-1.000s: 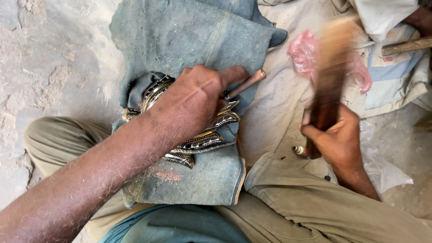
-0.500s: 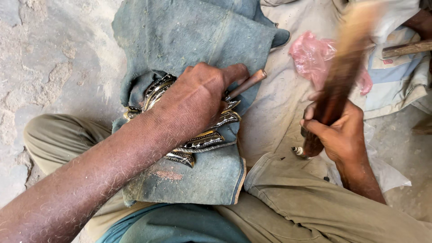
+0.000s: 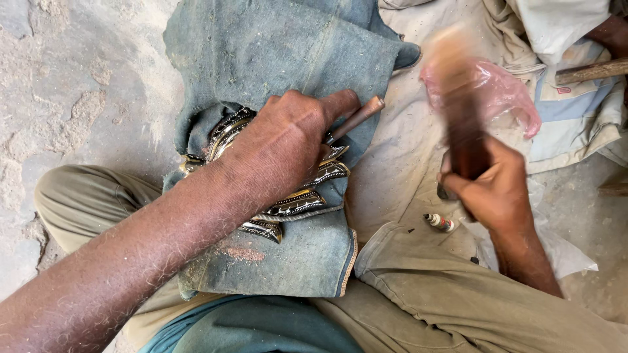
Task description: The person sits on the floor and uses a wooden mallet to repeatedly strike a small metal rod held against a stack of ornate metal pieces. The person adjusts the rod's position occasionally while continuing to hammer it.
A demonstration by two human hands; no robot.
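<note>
- The mallet (image 3: 461, 111) is swinging: half a second ago its blurred head was tilting up toward the top right, and now it is standing nearly upright over the right hand (image 3: 494, 189), which is sitting lower than before.
- The left hand (image 3: 281, 147) is staying put, its fingers closed round a punch (image 3: 356, 119) and pressing down on the ornate metal piece (image 3: 297, 199).
- That piece is lying on folded denim (image 3: 294, 59) across the lap, half hidden under the left hand.
- The right hand's fingers are wrapping tight round the mallet handle.
- The punch's long axis is slanting from the left thumb up toward the right; its free end is pointing at the mallet, which is hanging to the right of it and well apart.
- A small tube (image 3: 441, 222) is lying on the cloth (image 3: 405, 176) just below the right hand, and a pink bag (image 3: 507, 98) is showing behind the mallet.
</note>
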